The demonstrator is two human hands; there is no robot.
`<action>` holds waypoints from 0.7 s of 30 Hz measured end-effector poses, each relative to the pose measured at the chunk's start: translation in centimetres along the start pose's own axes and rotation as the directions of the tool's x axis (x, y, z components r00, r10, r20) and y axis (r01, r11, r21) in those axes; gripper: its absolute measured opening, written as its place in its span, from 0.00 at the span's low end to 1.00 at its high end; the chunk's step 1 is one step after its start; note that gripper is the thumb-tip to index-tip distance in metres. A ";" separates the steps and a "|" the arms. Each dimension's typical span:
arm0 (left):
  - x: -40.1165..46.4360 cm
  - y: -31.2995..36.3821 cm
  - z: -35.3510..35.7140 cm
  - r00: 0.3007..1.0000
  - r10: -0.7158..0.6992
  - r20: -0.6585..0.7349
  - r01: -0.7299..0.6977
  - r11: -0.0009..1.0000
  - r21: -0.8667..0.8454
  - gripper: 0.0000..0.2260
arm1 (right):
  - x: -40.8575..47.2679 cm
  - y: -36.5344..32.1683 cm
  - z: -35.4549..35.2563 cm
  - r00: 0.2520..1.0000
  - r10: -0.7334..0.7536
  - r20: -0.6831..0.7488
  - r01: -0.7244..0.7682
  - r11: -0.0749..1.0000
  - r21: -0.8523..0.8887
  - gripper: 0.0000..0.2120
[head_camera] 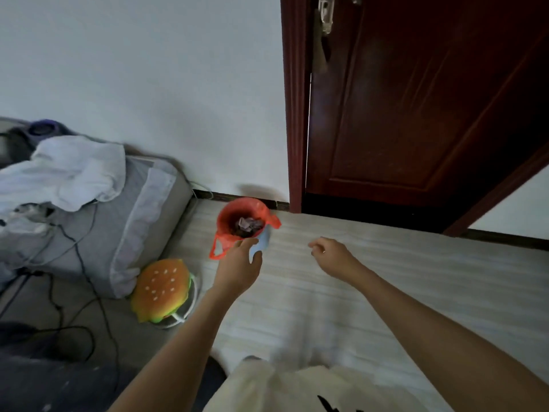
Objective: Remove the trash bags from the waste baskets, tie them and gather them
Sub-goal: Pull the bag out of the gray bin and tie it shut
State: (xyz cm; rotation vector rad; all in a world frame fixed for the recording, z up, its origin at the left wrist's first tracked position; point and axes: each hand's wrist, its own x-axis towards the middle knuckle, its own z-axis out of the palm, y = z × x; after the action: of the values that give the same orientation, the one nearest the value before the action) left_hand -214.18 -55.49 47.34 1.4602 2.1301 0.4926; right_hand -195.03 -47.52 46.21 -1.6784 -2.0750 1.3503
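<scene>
A small light-blue waste basket (264,240) stands on the pale floor against the white wall, just left of the door frame. A red trash bag (234,211) lines it, with its handles hanging over the rim, and crumpled trash (249,226) lies inside. My left hand (239,269) reaches to the basket's near side, fingers spread at the bag's rim and thumb beside the blue wall; I cannot tell whether it touches. My right hand (332,257) hovers to the right of the basket, apart from it, fingers loosely curled and holding nothing.
A bed with a grey cover (142,209) and a white cloth (74,171) fills the left side. A burger-shaped cushion (162,288) lies at its foot near black cables (83,263). A dark red door (416,114) stands ajar at the right.
</scene>
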 end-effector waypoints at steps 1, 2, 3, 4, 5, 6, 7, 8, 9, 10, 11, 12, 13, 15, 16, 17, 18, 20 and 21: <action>1.6 -0.8 -0.5 1.000 -0.022 -0.002 0.022 1.000 0.004 0.16 | 1.7 -0.9 0.1 1.000 -0.002 0.007 0.002 1.000 -0.005 0.17; 4.3 -1.9 -1.1 0.999 -0.048 0.009 0.047 0.999 0.015 0.16 | 4.5 -1.7 0.3 1.000 0.005 0.011 -0.005 1.000 0.010 0.17; 6.3 -2.8 -1.7 0.998 -0.056 0.014 0.055 0.998 0.033 0.16 | 6.5 -2.2 0.6 1.000 0.010 0.009 -0.010 1.000 0.013 0.17; 8.3 -3.5 -2.1 0.998 -0.060 0.019 0.060 0.997 0.046 0.15 | 8.3 -2.6 0.8 1.000 0.018 0.005 -0.018 1.000 0.016 0.16; 10.5 -4.3 -2.4 0.998 -0.060 0.025 0.058 0.997 0.045 0.15 | 10.1 -2.8 1.2 0.999 0.040 0.003 -0.040 0.999 0.033 0.16; 13.6 -5.4 -3.0 0.998 -0.053 0.037 0.052 0.997 0.051 0.14 | 13.1 -3.1 1.8 0.998 0.066 -0.005 -0.065 0.997 0.048 0.16; 16.2 -6.1 -3.4 0.998 -0.041 0.039 0.039 0.998 0.046 0.13 | 15.1 -3.5 2.2 0.995 0.094 -0.017 -0.092 0.994 0.065 0.16; 18.6 -6.7 -3.8 0.998 -0.029 0.047 0.027 0.999 0.044 0.13 | 16.9 -3.9 2.4 0.992 0.118 -0.032 -0.115 0.990 0.087 0.15; 22.4 -7.9 -4.4 0.997 0.006 0.071 -0.010 0.998 0.060 0.12 | 19.9 -4.7 3.2 0.986 0.158 -0.047 -0.152 0.981 0.118 0.15; 25.6 -8.6 -4.8 0.993 0.040 0.112 -0.050 0.994 0.093 0.12 | 22.3 -5.3 3.8 0.978 0.196 -0.065 -0.185 0.971 0.151 0.15; 27.7 -8.9 -4.9 0.987 0.070 0.143 -0.086 0.991 0.107 0.13 | 23.6 -5.7 3.9 0.970 0.227 -0.087 -0.211 0.963 0.167 0.15; 32.0 -10.0 -5.8 0.971 0.104 0.217 -0.138 0.980 0.145 0.13 | 26.7 -6.8 4.9 0.949 0.289 -0.124 -0.257 0.940 0.223 0.15; 34.0 -10.3 -6.0 0.955 0.128 0.268 -0.173 0.974 0.149 0.14 | 27.9 -7.3 5.4 0.931 0.336 -0.141 -0.293 0.920 0.259 0.15; 38.9 -11.0 -7.3 0.925 0.168 0.340 -0.230 0.961 0.151 0.15 | 30.8 -8.6 6.6 0.896 0.415 -0.156 -0.354 0.881 0.314 0.14; 42.1 -11.6 -8.3 0.906 0.182 0.382 -0.255 0.955 0.150 0.15 | 32.9 -9.6 7.5 0.865 0.477 -0.155 -0.401 0.844 0.356 0.14; 43.8 -12.0 -8.8 0.894 0.193 0.404 -0.274 0.950 0.151 0.15 | 33.6 -10.4 8.0 0.845 0.514 -0.148 -0.432 0.819 0.377 0.14; 45.1 -12.5 -9.3 0.882 0.195 0.429 -0.293 0.940 0.174 0.15 | 34.0 -10.9 8.6 0.833 0.536 -0.138 -0.455 0.806 0.379 0.15; 48.4 -12.8 -9.6 0.823 0.222 0.523 -0.377 0.902 0.212 0.15 | 35.0 -11.5 9.4 0.779 0.609 -0.148 -0.500 0.747 0.437 0.15; 49.5 -13.1 -9.3 0.796 0.232 0.559 -0.417 0.879 0.230 0.15 | 35.2 -11.7 9.8 0.757 0.635 -0.154 -0.515 0.724 0.458 0.15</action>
State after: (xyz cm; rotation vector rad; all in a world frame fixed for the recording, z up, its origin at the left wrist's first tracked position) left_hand -244.11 -14.05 37.51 1.9163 1.5762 -0.1754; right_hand -222.04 -22.83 34.74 -2.2580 -1.0307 1.4078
